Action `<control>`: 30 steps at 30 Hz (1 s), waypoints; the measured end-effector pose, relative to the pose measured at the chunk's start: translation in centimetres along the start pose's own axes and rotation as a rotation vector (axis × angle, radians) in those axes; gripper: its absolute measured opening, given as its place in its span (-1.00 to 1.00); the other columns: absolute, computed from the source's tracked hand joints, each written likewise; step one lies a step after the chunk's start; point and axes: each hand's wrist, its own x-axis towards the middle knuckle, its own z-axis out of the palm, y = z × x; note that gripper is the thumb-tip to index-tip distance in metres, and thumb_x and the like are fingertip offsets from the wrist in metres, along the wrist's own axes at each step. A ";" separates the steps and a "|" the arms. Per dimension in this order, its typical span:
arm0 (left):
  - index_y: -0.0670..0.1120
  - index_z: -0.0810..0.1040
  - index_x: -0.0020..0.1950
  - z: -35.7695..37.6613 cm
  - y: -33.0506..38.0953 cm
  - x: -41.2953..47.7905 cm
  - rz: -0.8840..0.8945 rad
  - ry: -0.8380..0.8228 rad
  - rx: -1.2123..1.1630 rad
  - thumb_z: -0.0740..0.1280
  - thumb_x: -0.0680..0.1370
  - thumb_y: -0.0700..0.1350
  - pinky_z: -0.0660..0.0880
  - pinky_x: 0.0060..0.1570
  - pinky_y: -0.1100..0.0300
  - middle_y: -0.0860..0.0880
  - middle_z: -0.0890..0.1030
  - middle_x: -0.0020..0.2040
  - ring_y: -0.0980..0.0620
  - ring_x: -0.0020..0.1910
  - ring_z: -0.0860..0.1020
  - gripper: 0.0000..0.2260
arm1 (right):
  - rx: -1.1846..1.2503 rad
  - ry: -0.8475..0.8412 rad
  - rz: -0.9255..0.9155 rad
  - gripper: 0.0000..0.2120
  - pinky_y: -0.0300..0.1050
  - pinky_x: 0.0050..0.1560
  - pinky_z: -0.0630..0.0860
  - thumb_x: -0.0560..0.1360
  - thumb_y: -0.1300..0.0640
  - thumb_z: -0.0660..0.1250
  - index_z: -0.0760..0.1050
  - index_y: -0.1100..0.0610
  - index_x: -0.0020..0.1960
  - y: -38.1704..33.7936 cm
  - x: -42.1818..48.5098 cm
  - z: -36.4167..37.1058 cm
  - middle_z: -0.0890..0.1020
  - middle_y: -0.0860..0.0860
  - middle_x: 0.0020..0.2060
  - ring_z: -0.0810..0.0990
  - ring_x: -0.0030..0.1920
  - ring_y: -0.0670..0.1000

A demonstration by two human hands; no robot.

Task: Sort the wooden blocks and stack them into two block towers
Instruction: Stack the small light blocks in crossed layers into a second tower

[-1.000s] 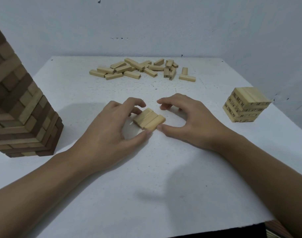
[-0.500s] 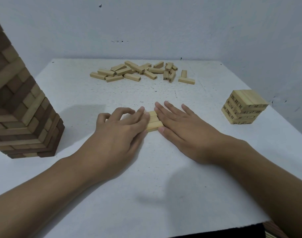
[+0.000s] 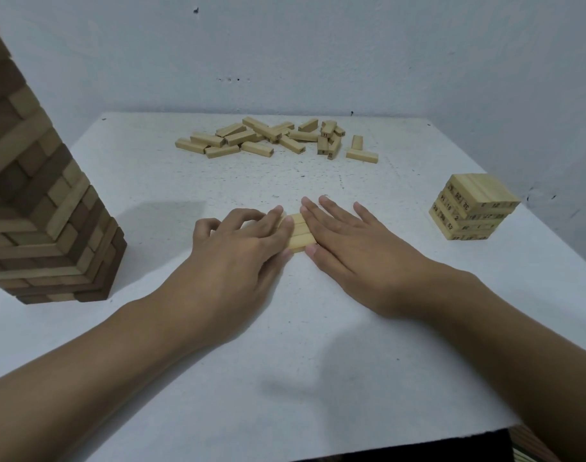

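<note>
Counter [image 3: 285, 361]: white and speckled, set against a pale wall [image 3: 318, 45].
Blocks in hand: a row of three blocks [image 3: 300, 233] of light wood lies flat on the counter near its middle, the blocks side by side and touching.
Left hand [image 3: 238, 251]: it rests on the counter at 9 o'clock of the row. The first two fingers reach out and touch the row's left edge, while the outer fingers are bent under. It grips nothing.
Right hand [image 3: 355, 251]: it lies flat at 3 o'clock of the row, fingers straight and spread, with the forefinger and thumb tip against the row's right edge.
Loose pile [image 3: 271, 138]: light blocks are scattered at 12 o'clock, well apart from the row. Some carry printed numbers on their ends.
Short tower [image 3: 475, 208]: light numbered blocks are stacked a few layers high at about 2 o'clock, near the counter's right edge.
Tall tower [image 3: 45, 228]: mixed dark and light blocks stand at 9 o'clock, and its top runs out of view.
</note>
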 end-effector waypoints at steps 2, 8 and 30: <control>0.05 0.47 0.47 -0.2 0.0 0.0 -0.005 -0.008 -0.001 0.01 0.67 0.12 0.25 0.28 -0.10 0.14 0.43 0.51 0.03 0.43 0.37 -0.54 | 0.014 0.003 -0.006 -0.42 0.00 0.63 -0.29 0.72 -0.15 -0.22 -0.24 -0.02 0.68 0.1 0.0 -0.1 -0.24 -0.20 0.64 -0.35 0.60 -0.19; 0.08 0.44 0.50 -0.6 0.0 0.1 -0.009 -0.032 0.014 -0.01 0.66 0.13 0.19 0.30 -0.09 0.18 0.41 0.51 0.06 0.45 0.32 -0.53 | 0.043 0.009 -0.028 -0.40 -0.01 0.64 -0.22 0.71 -0.17 -0.14 -0.16 -0.02 0.69 0.4 0.0 -0.6 -0.15 -0.18 0.66 -0.26 0.62 -0.18; 0.19 0.26 0.49 -1.9 -0.6 -0.1 -0.101 0.037 -0.382 0.36 0.55 0.18 0.34 0.09 0.04 0.30 0.47 0.16 0.49 0.04 0.37 -0.45 | 0.425 0.301 -0.144 -0.74 -0.22 0.26 0.21 0.59 -0.02 0.38 0.45 -0.11 0.25 1.2 -0.2 -1.1 0.46 -0.28 0.08 0.35 0.21 -0.28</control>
